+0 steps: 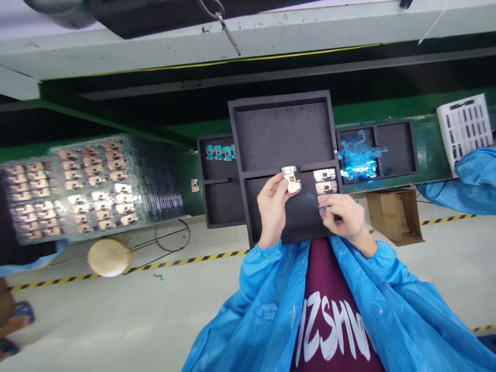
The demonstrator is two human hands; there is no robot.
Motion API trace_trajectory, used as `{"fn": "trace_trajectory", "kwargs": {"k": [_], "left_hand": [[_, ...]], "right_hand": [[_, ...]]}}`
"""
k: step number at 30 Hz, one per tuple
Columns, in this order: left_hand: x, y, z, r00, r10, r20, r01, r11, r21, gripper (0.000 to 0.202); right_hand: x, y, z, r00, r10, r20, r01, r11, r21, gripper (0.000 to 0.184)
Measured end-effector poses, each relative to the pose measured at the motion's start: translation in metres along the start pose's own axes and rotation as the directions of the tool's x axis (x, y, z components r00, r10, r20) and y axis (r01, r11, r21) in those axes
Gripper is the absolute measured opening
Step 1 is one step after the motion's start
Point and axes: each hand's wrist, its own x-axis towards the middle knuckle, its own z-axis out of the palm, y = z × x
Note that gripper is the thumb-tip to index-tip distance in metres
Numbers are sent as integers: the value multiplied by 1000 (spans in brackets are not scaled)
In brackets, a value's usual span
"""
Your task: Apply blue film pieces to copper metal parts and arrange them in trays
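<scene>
My left hand (272, 205) pinches a small shiny metal part (291, 179) and holds it up over the lower compartment of a black foam tray (282, 129). My right hand (343, 214) is closed just to the right of it, gripping a thin dark tool (329, 211) whose tip points toward the part. Two or three similar metal parts (325, 181) lie in the tray's lower right corner, beside my right hand. The tray's upper compartment holds nothing.
Another black tray (217, 181) with blue parts (220, 152) lies left of it, and one with crumpled blue film (360, 155) lies right. Stacked clear trays of copper-coloured parts (81, 186) stand far left. A white basket (465, 126), a cardboard box (395, 214), a round stool (109, 257) and another person's blue sleeve (465, 181) are nearby.
</scene>
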Motion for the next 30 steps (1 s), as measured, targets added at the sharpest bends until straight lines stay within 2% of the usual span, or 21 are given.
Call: {"fn": "trace_trajectory", "kwargs": {"k": [1, 2, 3, 4, 5, 7, 8, 9, 10, 11, 14, 17, 19, 21, 24, 27, 30], "left_hand": [[3, -1, -2, 998, 58, 29, -61, 990, 131, 23], [7, -2, -4, 990, 99, 101, -123, 953, 278, 20], [11, -2, -5, 973, 118, 197, -193, 886, 422, 16], [14, -3, -5, 949, 124, 289, -269, 796, 543, 15], [17, -4, -5, 924, 133, 357, -344, 694, 633, 17], [22, -8, -1, 891, 192, 411, -448, 504, 738, 22], [23, -10, 2, 883, 228, 410, -469, 436, 768, 23], [23, -12, 4, 879, 252, 405, -476, 393, 787, 24], [23, -13, 5, 876, 261, 405, -479, 370, 796, 25], [21, -12, 5, 875, 257, 411, -481, 366, 796, 25], [13, -4, -1, 879, 178, 443, -474, 436, 765, 24], [3, 11, -13, 891, 28, 452, -393, 545, 741, 20], [-4, 19, -20, 887, -64, 458, -341, 579, 741, 15], [-10, 23, -23, 875, -119, 469, -324, 576, 751, 11], [-17, 20, -25, 845, -177, 505, -344, 544, 765, 11], [-22, 9, -25, 808, -211, 550, -402, 484, 777, 15], [-31, -1, -23, 821, -146, 551, -462, 397, 793, 16]], "right_hand": [[-5, 11, -7, 990, 128, -58, -128, 992, 4, 16], [-10, 28, -14, 953, 274, -125, -275, 961, 12, 13], [-15, 49, -22, 886, 421, -195, -423, 905, 34, 9], [-21, 75, -28, 787, 564, -251, -564, 822, 78, 8], [-27, 104, -32, 668, 694, -270, -685, 715, 144, 12], [-39, 162, -36, 401, 893, -206, -860, 444, 251, 19], [-45, 189, -35, 286, 946, -155, -911, 318, 263, 21], [-50, 212, -33, 212, 969, -123, -936, 238, 259, 21], [-55, 230, -30, 162, 981, -102, -952, 183, 247, 20], [-60, 246, -27, 140, 985, -100, -960, 160, 232, 19], [-67, 276, -19, 103, 985, -138, -975, 127, 183, 15], [-67, 299, -13, 78, 985, -157, -989, 96, 110, 11], [-65, 312, -9, 80, 987, -142, -995, 88, 45, 9], [-63, 318, -5, 101, 988, -119, -995, 98, -36, 8], [-62, 320, 0, 178, 979, -97, -972, 159, -173, 15], [-64, 317, 2, 268, 960, -82, -924, 232, -305, 36], [-64, 309, -2, 392, 918, -55, -817, 320, -479, 53]]}}
